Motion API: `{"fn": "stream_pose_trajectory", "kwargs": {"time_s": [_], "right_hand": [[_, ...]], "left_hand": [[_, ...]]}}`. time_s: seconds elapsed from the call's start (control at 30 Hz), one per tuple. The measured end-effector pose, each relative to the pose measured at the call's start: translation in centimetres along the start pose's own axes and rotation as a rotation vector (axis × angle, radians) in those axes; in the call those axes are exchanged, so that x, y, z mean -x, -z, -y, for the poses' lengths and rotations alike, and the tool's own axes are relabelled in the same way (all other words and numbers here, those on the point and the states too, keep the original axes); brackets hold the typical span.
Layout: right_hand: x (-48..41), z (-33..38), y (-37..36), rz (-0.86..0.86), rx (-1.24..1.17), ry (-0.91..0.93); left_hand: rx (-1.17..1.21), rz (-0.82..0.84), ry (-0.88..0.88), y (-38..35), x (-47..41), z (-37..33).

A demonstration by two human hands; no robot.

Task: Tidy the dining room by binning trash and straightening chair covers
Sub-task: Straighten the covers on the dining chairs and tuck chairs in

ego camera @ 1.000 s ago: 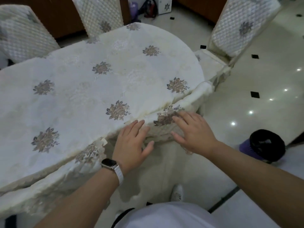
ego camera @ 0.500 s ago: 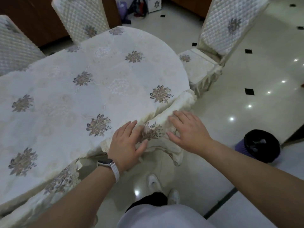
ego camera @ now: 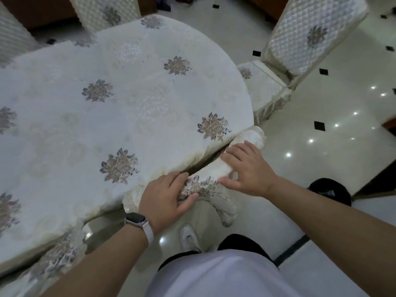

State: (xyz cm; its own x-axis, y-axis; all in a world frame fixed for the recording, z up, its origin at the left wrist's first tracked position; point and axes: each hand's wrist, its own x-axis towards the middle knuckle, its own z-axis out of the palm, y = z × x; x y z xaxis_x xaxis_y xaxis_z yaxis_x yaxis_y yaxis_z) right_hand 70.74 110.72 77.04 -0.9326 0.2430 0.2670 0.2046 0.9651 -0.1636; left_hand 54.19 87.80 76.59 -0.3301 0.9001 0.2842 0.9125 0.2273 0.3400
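Note:
A cream floral chair cover (ego camera: 214,170) lies bunched in a thick roll just off the near edge of the cloth-covered oval table (ego camera: 132,103), with a dark gap between them. My left hand (ego camera: 165,196), with a watch on its wrist, pinches the roll's near end by a floral motif, thumb underneath. My right hand (ego camera: 246,170) lies over the roll's middle, fingers spread across the top and thumb on the near side. What the fabric sits on is hidden.
A quilted covered chair (ego camera: 310,35) stands at the table's right end, its seat (ego camera: 261,88) partly under the edge. Two more covered chair backs (ego camera: 107,11) (ego camera: 12,35) stand behind the table. A dark round bin (ego camera: 330,191) sits on the glossy tiled floor to my right.
The fabric has drawn away from the table edge and gathered into a tighter roll. Both hands shifted slightly right along it, and my view has come closer.

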Motion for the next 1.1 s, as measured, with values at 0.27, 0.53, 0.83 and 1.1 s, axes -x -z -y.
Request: {"fn": "stream_pose_trajectory", "kwargs": {"time_s": [0.27,0.53,0.83,1.1], "right_hand": [[-1.5,-2.2,-0.7,-0.005,-0.061,0.182],[-2.8,-4.1,-1.0,-0.023,-0.122,0.307],[-3.4,-4.7,-1.8,-0.115,-0.204,0.394],[-3.5,-3.9,-2.4,-0.240,-0.214,0.374]], "left_hand": [[-0.102,-0.047,0.136,0.0,0.3,-0.3],[-0.145,-0.126,0.346,-0.7,1.3,-2.2],[-0.142,-0.203,0.527,-1.7,1.1,-5.1],[-0.115,-0.248,0.538,-1.9,1.7,-5.1]]}}
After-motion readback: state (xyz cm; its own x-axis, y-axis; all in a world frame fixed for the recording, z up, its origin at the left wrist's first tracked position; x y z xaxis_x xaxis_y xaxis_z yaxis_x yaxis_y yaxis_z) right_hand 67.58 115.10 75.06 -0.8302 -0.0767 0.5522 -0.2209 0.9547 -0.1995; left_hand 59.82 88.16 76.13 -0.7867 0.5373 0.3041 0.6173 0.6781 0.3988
